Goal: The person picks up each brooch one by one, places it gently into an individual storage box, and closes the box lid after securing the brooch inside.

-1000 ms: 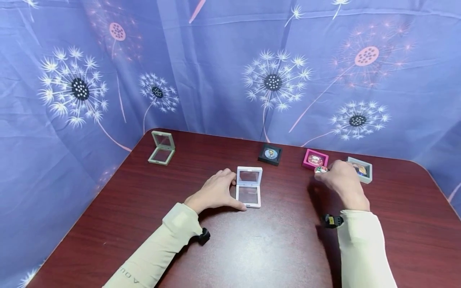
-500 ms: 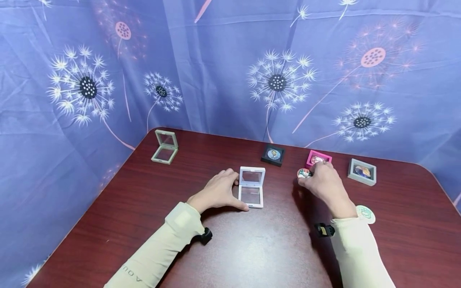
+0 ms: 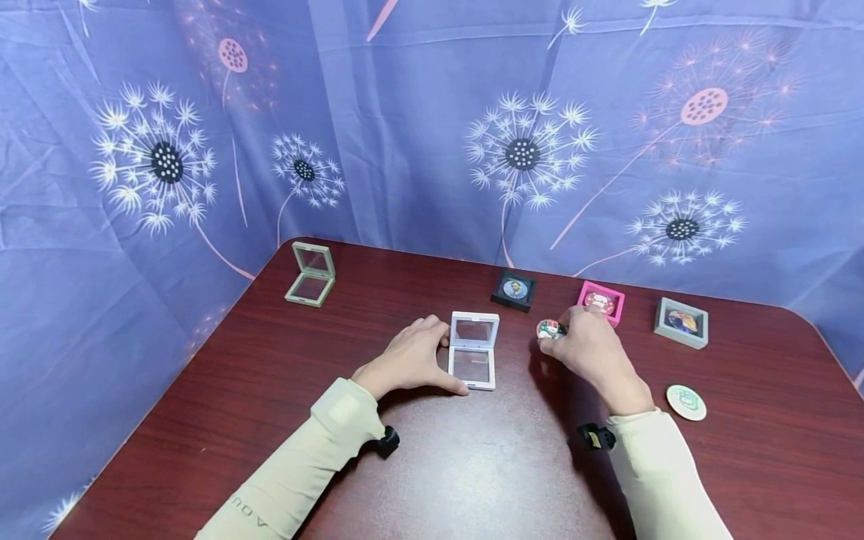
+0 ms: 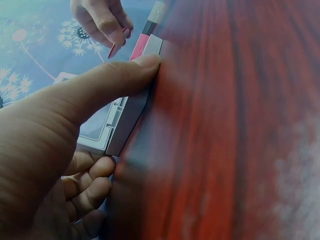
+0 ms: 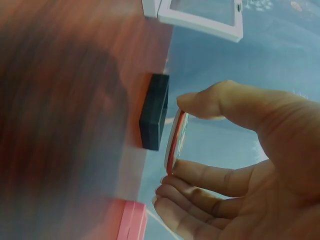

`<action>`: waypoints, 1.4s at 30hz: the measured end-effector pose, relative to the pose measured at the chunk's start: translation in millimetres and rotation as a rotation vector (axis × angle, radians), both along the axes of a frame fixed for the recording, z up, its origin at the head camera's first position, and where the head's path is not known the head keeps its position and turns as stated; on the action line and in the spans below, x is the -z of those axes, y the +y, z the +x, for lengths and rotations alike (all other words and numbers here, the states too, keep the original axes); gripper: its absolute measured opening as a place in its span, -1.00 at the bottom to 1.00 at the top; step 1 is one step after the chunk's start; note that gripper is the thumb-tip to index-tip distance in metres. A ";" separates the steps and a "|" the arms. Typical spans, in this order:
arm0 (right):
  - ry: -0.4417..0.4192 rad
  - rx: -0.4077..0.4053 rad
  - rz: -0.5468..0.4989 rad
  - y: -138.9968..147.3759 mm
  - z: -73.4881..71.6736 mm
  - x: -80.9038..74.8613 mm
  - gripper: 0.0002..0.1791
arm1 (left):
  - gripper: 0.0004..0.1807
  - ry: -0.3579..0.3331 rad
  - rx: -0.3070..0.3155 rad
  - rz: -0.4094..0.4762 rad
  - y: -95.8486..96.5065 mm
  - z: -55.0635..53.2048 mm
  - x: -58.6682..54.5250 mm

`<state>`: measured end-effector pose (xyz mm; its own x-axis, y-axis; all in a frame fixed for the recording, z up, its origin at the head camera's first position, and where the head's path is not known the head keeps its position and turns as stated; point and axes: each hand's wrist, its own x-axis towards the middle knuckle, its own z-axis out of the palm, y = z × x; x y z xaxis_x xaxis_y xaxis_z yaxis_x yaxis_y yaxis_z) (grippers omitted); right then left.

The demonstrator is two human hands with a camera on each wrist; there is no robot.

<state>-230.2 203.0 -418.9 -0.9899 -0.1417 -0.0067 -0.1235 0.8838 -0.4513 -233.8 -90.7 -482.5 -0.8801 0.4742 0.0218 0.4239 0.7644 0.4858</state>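
Observation:
My left hand (image 3: 412,356) steadies a white hinged display case (image 3: 472,369) on the table, thumb at its front edge and fingers at its left side. The case's lid (image 3: 475,330) stands up, and both clear panes show nothing in them. In the left wrist view, the thumb presses the case's corner and the curled fingertips meet its edge. My right hand (image 3: 597,356) pinches a small round picture disc (image 3: 550,329) above the table. Seen edge-on in the right wrist view, the disc (image 5: 175,142) has a red rim and sits between thumb and fingertips.
Along the back stand a black case (image 3: 513,291), a pink case (image 3: 610,301) and a light grey case (image 3: 681,323), each with a round picture disc. A green case (image 3: 310,276) stands open at far left. A white disc with green print (image 3: 686,403) lies at right.
My right hand has carried the round disc leftward, from near the grey case to in front of the black one, uncovering the white disc at right. The left hand stays at the white case.

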 end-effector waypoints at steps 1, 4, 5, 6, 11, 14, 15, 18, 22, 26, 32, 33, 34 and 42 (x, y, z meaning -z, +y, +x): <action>0.005 -0.008 -0.003 -1.9 0.8 0.6 -0.55 | -0.21 -0.001 0.000 0.000 0.1 0.0 -0.2; 0.011 -0.027 -0.015 -9.3 3.4 2.8 -0.58 | -0.21 -0.002 -0.001 -0.007 0.0 0.0 -0.6; 0.015 -0.034 -0.016 -11.7 4.2 3.3 -0.59 | -0.21 -0.003 -0.002 -0.009 0.0 0.0 -0.6; 0.018 -0.039 -0.020 -13.7 4.8 3.7 -0.59 | -0.21 -0.003 -0.002 -0.012 0.1 0.0 -0.8; 0.036 -0.057 -0.020 -20.8 7.5 4.8 -0.58 | -0.20 -0.009 -0.001 -0.010 0.0 0.5 -1.7; 0.034 -0.062 -0.015 -23.3 8.5 5.0 -0.57 | -0.20 -0.003 0.000 -0.010 -0.2 0.2 -1.1; 0.031 -0.062 -0.014 -23.9 8.8 5.1 -0.57 | -0.20 0.000 0.000 -0.011 -0.3 0.1 -0.9; 0.018 -0.066 -0.011 -26.4 9.7 4.5 -0.54 | -0.20 0.005 -0.002 -0.012 -0.4 -0.5 -0.2; 0.009 -0.079 0.003 -30.6 11.0 3.4 -0.51 | -0.21 0.005 -0.007 -0.005 -0.5 -0.4 -0.2; -0.003 -0.085 0.008 -35.0 12.7 2.9 -0.51 | -0.20 0.006 -0.008 -0.003 0.0 -0.5 -0.5; -0.011 -0.088 0.004 -40.4 15.5 1.4 -0.52 | -0.20 0.010 -0.006 -0.010 -0.2 -0.8 0.0; -0.008 -0.090 0.005 -41.4 15.9 1.6 -0.51 | -0.20 0.009 -0.006 -0.011 -0.3 -0.8 0.0; -0.005 -0.093 0.006 -42.4 16.3 1.8 -0.51 | -0.20 0.008 -0.005 -0.013 -0.3 -0.8 0.0; 0.020 -0.130 -0.001 -51.9 19.8 5.1 -0.56 | -0.20 0.009 -0.003 -0.010 -0.1 -0.2 -0.8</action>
<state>-210.5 151.1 -424.0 -0.9630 -0.2692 0.0131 -0.2463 0.8590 -0.4488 -234.1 -90.8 -481.8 -0.8813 0.4720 0.0248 0.4259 0.7702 0.4748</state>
